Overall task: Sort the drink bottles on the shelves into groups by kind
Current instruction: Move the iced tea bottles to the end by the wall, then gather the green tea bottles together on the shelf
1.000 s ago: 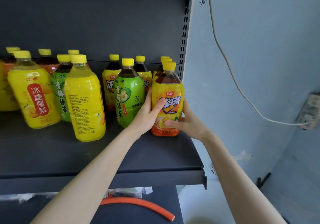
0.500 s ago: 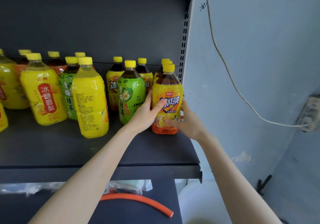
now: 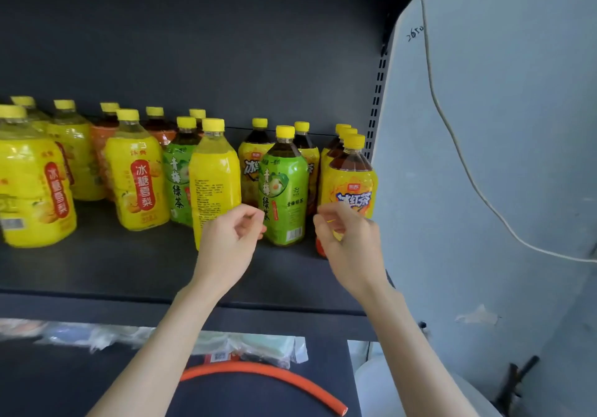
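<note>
Yellow-capped drink bottles stand on a dark shelf [image 3: 122, 264]. At the right end stands an iced red tea bottle [image 3: 353, 187] with more of its kind behind it. Left of it are a green tea bottle [image 3: 284, 190], a yellow bottle [image 3: 214, 177] turned label-back, another green tea bottle [image 3: 177, 187] and yellow pear drink bottles [image 3: 137, 184]. My left hand [image 3: 227, 242] hovers in front of the label-back yellow bottle, fingers loosely curled, holding nothing. My right hand [image 3: 349, 242] hovers in front of the iced red tea bottle's base, also loosely curled and holding nothing.
A slotted shelf upright [image 3: 376, 106] and a pale wall [image 3: 500, 125] with a hanging white cable [image 3: 452, 145] bound the right side. On the lower shelf lie an orange hose [image 3: 268, 371] and plastic-wrapped packs [image 3: 258, 345]. More yellow and orange-labelled bottles [image 3: 32, 184] crowd the left.
Both hands have let go of the iced red tea bottle and drawn back toward me; the bottle stays at the shelf's right end. The view has shifted left.
</note>
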Motion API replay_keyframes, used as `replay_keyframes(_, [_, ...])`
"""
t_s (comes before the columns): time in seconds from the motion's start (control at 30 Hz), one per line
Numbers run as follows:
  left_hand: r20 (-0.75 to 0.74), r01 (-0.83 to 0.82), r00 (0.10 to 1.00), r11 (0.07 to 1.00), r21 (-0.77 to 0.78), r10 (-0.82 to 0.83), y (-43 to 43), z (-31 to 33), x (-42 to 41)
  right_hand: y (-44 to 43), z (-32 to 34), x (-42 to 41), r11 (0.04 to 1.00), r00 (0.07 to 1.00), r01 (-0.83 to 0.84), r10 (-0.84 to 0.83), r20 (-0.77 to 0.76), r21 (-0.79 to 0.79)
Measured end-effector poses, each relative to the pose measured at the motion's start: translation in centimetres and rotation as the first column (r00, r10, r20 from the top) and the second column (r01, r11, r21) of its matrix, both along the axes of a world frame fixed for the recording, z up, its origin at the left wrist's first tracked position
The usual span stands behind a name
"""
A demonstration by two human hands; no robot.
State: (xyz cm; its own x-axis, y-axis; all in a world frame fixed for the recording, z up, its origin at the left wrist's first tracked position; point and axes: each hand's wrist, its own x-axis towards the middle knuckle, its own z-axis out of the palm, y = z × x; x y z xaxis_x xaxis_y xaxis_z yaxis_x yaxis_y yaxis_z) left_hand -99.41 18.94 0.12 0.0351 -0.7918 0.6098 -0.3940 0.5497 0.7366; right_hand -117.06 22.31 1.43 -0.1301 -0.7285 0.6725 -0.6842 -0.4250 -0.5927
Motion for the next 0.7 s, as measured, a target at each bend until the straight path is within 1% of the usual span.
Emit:
replay_keyframes(0.07, [-0.046,-0.036,0.998,0.999,-0.021,0.035,-0.4,0.2,2.4,-0.8,0.1,1.9,1.000,1.000,-0.026,0.026,-0.009,-0.007])
replay_keyframes(0.17, [-0.065,-0.082,0.995,0.994,-0.071,0.078,-1.5,0.2,6.2,-2.5,0.1,5.0,0.999,1.000,-0.027,0.027,-0.012,-0.021])
replay_keyframes(0.2, [-0.076,-0.077,0.995,0.994,-0.073,0.072,-2.0,0.2,7.4,-3.0,0.0,6.0,0.999,1.000,-0.018,0.018,-0.004,-0.031])
replay_keyframes(0.27, [-0.098,-0.027,0.995,0.999,-0.029,0.024,-3.1,0.3,9.1,-4.2,0.0,7.8,0.998,0.999,0.012,-0.010,0.039,-0.061])
replay_keyframes(0.33, [-0.054,0.045,0.998,0.999,0.022,-0.044,-4.2,0.2,10.0,-5.3,-0.2,9.4,0.995,0.996,0.058,-0.051,0.077,-0.083])
replay_keyframes(0.43, [0.055,0.111,0.992,0.993,0.048,-0.114,-6.1,0.0,10.4,-6.4,-0.4,10.7,0.976,0.979,0.197,-0.189,0.077,-0.098])
replay_keyframes(0.5, [0.085,0.135,0.986,0.988,0.072,-0.141,-7.5,0.2,10.4,-6.8,-0.3,10.9,0.964,0.965,0.258,-0.254,0.070,-0.068])
replay_keyframes(0.57, [0.060,0.218,0.972,0.965,0.144,-0.229,-8.6,0.4,10.4,-7.3,0.0,10.9,0.963,0.959,0.270,-0.269,0.096,-0.004])
replay_keyframes(0.63, [0.001,0.297,0.953,0.931,0.210,-0.304,-9.4,0.6,10.5,-8.1,0.1,10.8,0.970,0.957,0.233,-0.242,0.161,0.072])
replay_keyframes(0.7, [-0.024,0.298,0.954,0.931,0.208,-0.300,-10.1,0.4,10.7,-8.9,0.1,10.9,0.974,0.950,0.190,-0.215,0.227,0.127])
